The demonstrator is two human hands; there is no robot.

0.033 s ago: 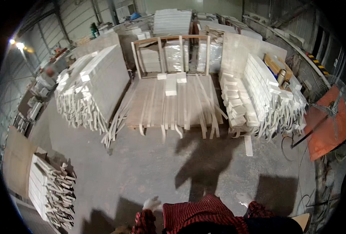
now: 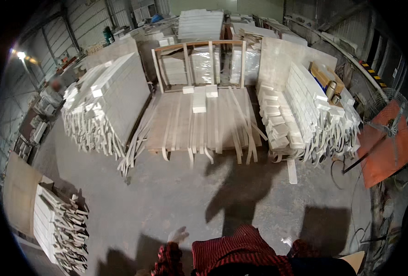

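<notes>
My left hand (image 2: 178,235), in a pale glove, hangs beside my red-and-black apron (image 2: 233,246) with its fingers apart and nothing in them. My right hand (image 2: 287,240) shows only in part on the apron's other side; its visible fingers look loose and hold nothing. Both hands are over the floor, touching no goods. Ahead lies a low wooden platform (image 2: 167,131) with long pale straps (image 2: 237,124) laid across it, their ends hanging over the front. Three white blocks sit toward its back, the largest a long white block (image 2: 199,101).
Strapped stacks of white pieces stand left (image 2: 121,87) and right (image 2: 300,92) of the platform. A wooden frame (image 2: 185,64) rises behind it. At the lower left is another bundled stack (image 2: 59,225). Metal flasks (image 2: 332,89) stand on the right stack; a fan (image 2: 390,131) with an orange sheet (image 2: 381,152) is beyond.
The view has shifted slightly. My left hand has risen a little and its fingers spread; my right hand has dropped lower and shows less.
</notes>
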